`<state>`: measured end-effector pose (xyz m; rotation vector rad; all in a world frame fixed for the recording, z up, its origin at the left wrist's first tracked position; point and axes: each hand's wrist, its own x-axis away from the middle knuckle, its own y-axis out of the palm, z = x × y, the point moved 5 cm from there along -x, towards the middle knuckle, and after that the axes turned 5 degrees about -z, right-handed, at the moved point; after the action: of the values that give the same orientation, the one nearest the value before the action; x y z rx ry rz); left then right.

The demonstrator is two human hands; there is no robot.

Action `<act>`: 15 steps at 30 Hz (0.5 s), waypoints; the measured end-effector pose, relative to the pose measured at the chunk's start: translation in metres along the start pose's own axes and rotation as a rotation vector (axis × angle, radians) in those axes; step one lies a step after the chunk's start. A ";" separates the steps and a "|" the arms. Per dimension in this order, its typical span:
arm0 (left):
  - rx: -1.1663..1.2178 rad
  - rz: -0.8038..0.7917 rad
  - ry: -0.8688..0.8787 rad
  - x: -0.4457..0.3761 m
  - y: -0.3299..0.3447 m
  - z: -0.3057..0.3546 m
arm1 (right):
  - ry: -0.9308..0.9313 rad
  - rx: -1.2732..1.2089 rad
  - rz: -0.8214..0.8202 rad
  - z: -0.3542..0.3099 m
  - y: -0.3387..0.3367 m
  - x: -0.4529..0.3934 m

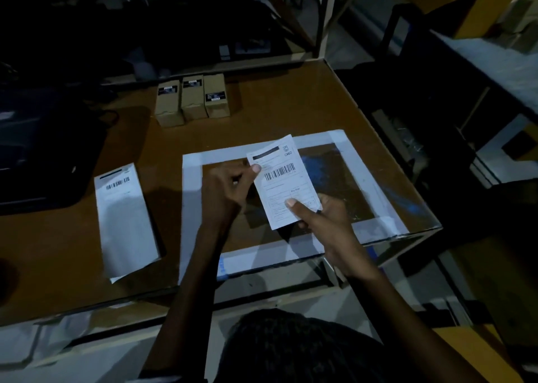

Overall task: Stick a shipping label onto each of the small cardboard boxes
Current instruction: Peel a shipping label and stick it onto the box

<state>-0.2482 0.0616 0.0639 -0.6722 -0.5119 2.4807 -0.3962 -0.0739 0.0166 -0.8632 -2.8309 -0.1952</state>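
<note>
Pretty dim shot. Shipping label (283,180) held up over the white-taped square (192,208) on the brown table (291,106), barcode facing up. Left hand (227,190) pinched shut on its upper left edge, thumb on top; right hand (326,225) clamped on the bottom right corner. Three small cardboard boxes (193,100) lined up touching at the far side, well apart from the hands. Strip of more labels (125,222) lying flat off to the left.

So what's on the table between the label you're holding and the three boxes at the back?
In the head view, only bare brown tabletop and the white frame's far strip lie between the held label and the three small boxes.
</note>
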 end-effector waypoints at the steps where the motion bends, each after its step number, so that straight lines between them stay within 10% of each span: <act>1: -0.027 0.027 0.000 -0.007 -0.005 -0.004 | -0.019 0.017 0.003 -0.002 0.005 -0.004; 5: 0.002 0.033 -0.304 -0.040 -0.015 -0.025 | -0.022 0.036 0.061 -0.004 0.011 -0.014; 15: 0.305 -0.545 -0.129 -0.105 0.021 -0.044 | 0.086 -0.084 0.283 0.010 0.027 -0.023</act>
<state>-0.1538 -0.0045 0.0557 -0.2112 -0.2996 2.0267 -0.3637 -0.0618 0.0039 -1.2286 -2.6003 -0.3048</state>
